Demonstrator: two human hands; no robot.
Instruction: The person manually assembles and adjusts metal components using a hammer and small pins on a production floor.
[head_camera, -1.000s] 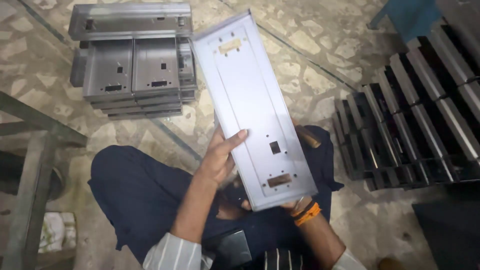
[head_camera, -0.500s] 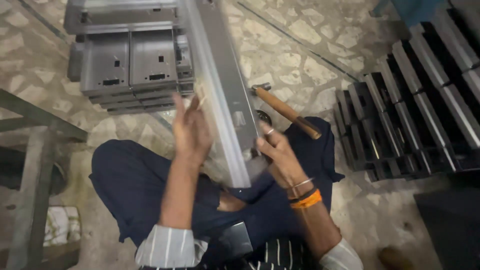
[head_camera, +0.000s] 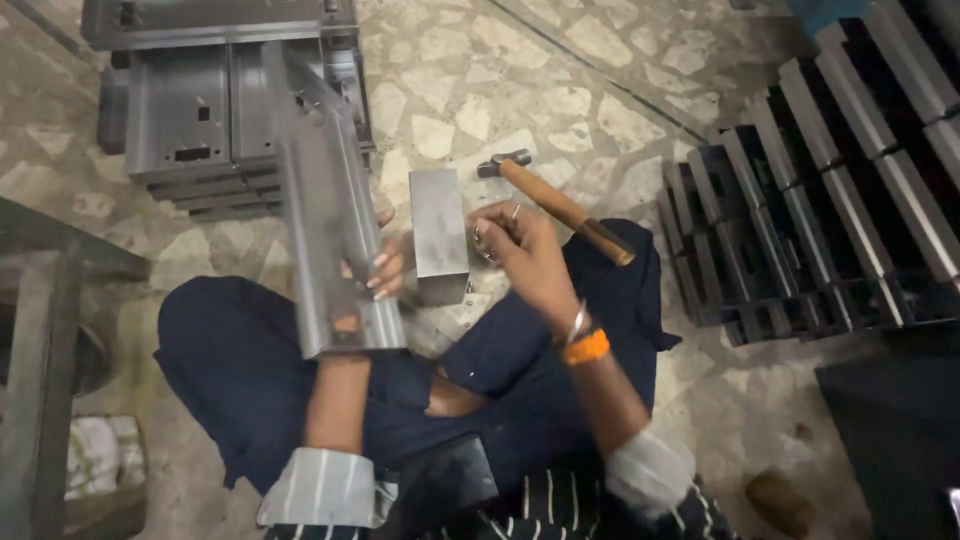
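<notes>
Stone-chip floor (head_camera: 480, 90) beneath stacked metal panels (head_camera: 190, 110)

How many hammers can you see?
1. A wooden-handled hammer with a metal head lies on the stone floor beside the person's right hand. Others may be hidden outside the view.

We see the block (head_camera: 439, 233) between panel (head_camera: 330, 215) on its left and hammer (head_camera: 560, 205) on its right.

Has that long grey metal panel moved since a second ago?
Yes. The long grey panel, held by the left hand, has swung left, now overlapping the stack of metal parts.
</notes>
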